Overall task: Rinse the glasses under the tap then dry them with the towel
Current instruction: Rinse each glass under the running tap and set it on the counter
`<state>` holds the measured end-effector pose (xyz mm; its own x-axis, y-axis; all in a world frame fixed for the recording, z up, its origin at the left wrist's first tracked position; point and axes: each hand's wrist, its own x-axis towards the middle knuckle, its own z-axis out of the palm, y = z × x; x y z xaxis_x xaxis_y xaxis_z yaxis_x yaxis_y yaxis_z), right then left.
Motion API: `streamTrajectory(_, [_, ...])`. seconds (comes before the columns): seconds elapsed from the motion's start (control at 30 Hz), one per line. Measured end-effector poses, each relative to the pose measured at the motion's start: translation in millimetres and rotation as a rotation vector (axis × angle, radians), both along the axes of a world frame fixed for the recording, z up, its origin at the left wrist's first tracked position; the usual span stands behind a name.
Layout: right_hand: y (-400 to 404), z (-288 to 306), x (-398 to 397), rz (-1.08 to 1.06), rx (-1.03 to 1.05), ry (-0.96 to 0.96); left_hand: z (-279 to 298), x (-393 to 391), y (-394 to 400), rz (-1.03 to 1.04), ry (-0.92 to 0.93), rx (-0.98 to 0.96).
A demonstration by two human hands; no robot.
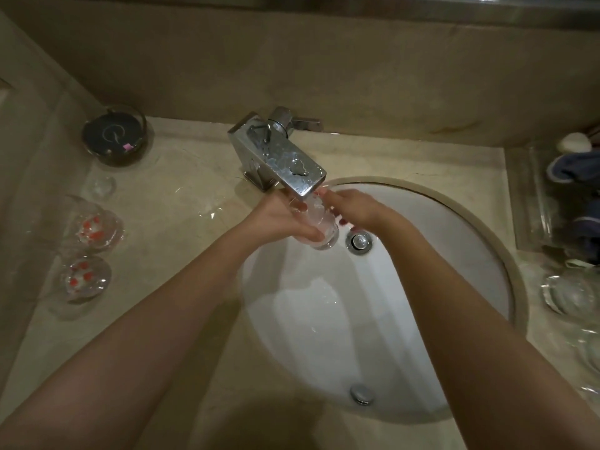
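Mostly readable, some gaps. Spout of the tap (282, 157) covers the mouth of the glass (321, 227), so whether water is running into it can't be confirmed; only foamy white shows inside. Right edge of frame cuts off a clear tray (532, 216) holding dark blue cloth (574, 167) and a pale rounded item, not identifiable. Clear glassware (571, 295) at lower right is blurred and partly cropped, count unclear.

Containers: dark round bowl (114, 135) at back left, contents murky apart from a small pink speck. 2 clear glasses with red dots (92, 228) stand on the left counter (181, 254), one nearer than the other, plus a small clear piece behind them. Sink (438, 287) is white, drain plug (358, 242) near the glass, overflow cap at the near wall.

Glass is tilted over the basin, mouth up under the spout, base toward the drain. Left hand (279, 222) wraps its fingers round the body from the left. Right hand (352, 207) is at the upper part near the rim, fingertips on the glass; thumb position can't be made out. Both hands close together on the 1 glass.
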<state>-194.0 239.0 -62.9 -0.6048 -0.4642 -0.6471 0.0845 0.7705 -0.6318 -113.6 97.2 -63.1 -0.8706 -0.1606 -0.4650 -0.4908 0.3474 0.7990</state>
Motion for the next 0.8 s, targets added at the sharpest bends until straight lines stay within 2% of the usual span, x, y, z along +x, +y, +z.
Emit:
streamTrajectory(0.07, [4.8, -10.8, 8.7, -0.171, -0.078, -0.268, -0.9, 1.4, -2.7, -0.017, 0.004, 0.053])
streamTrajectory(0.17, [13.3, -27.5, 23.0, -0.49, -0.327, -0.706, -1.3, 5.8, -5.2, -0.001, 0.008, 0.117])
streamTrajectory(0.23, [16.7, -34.8, 32.1, -0.602, -0.455, -0.868, -1.7, 9.5, -7.4, 0.002, 0.001, 0.161])
streamTrajectory(0.37, [20.6, -42.1, 40.7, -0.718, -0.522, -0.822, -7.1, 13.4, -14.5, -0.02, -0.071, 0.199])
streamTrajectory(0.5, [27.1, -50.1, 39.3, -0.755, -0.591, -0.677, -13.6, 15.0, -15.1, 0.091, -0.009, 0.096])
streamTrajectory(0.7, [30.1, -50.5, 39.1, -0.652, -0.652, -0.606, -11.0, 10.6, 1.3, -0.076, -0.081, 0.325])
streamTrajectory(0.8, [34.2, -50.1, 39.4, -0.68, -0.741, -0.604, -17.6, 8.3, 2.9, -0.096, -0.085, 0.329])
